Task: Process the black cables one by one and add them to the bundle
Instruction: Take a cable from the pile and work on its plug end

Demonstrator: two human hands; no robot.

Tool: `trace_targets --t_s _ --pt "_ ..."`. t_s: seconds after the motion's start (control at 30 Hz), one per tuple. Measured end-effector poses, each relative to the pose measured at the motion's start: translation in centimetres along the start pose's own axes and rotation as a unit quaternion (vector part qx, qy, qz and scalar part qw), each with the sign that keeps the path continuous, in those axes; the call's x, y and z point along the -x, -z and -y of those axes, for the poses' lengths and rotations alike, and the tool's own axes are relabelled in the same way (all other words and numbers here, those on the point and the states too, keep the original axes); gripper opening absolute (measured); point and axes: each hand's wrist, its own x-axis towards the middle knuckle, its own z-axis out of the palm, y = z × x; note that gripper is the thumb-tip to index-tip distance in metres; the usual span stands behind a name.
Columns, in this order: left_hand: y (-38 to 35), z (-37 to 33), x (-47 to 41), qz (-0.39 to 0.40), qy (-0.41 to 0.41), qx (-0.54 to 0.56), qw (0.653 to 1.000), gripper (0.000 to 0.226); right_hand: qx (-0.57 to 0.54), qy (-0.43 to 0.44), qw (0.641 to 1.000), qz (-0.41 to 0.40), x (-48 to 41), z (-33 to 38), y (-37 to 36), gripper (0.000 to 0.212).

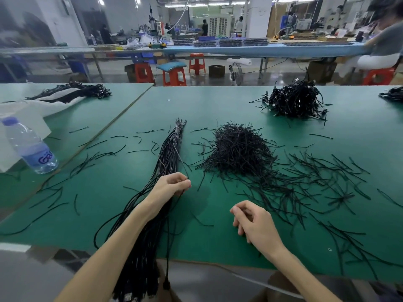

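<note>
One black cable [167,247] hangs pinched in your left hand [172,184], right beside the long bundle [168,147] on the desk [218,101] so it can join it, while your right hand [253,223] rests loosely curled, holding nothing.

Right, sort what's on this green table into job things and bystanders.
Job: long bundle of black cables; single black cable pinched in left hand; far tangled heap of black cables; pile of short black ties.
Lying about: clear plastic water bottle; crumpled white sheet.
</note>
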Motion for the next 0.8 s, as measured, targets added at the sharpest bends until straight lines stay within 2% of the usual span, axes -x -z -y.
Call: trace_targets --t_s 0.17,0.3,0.37,0.43,0.53,0.6,0.67,0.8 --pt "-0.4 0.6 0.1 0.047 -0.036 -0.069 0.996 0.017 0.009 -0.028 0.999 0.041 -2.3 2.0 -0.5 0.018" --pt "-1.1 0.7 0.1 0.149 -0.060 -0.135 0.978 0.019 0.037 -0.026 0.996 0.076 -4.8 4.7 -3.7 0.024" --pt "-1.3 0.8 0.0 0.169 -0.073 -0.183 0.966 0.021 0.044 -0.045 0.994 0.090 -6.1 5.6 -5.6 0.030" --pt "-1.2 0.7 0.0 0.175 -0.086 -0.141 0.971 0.019 0.047 -0.067 0.994 0.077 -7.1 5.8 -7.0 0.030" --pt "-1.1 0.6 0.2 0.165 -0.105 -0.130 0.972 0.029 0.000 -0.051 0.999 0.010 -7.1 5.5 -7.4 0.020" --pt "-1.1 0.6 0.2 0.154 -0.111 -0.147 0.971 0.037 -0.041 -0.032 0.998 -0.047 -6.7 5.3 -6.3 0.023" --pt "-1.0 0.6 0.2 0.160 -0.095 -0.166 0.968 0.034 -0.062 -0.021 0.991 -0.114 -6.7 5.3 -4.0 0.025" --pt "-0.8 0.6 0.4 0.193 -0.091 -0.218 0.952 0.027 -0.183 -0.071 0.949 -0.248 -7.3 5.2 2.9 0.024"
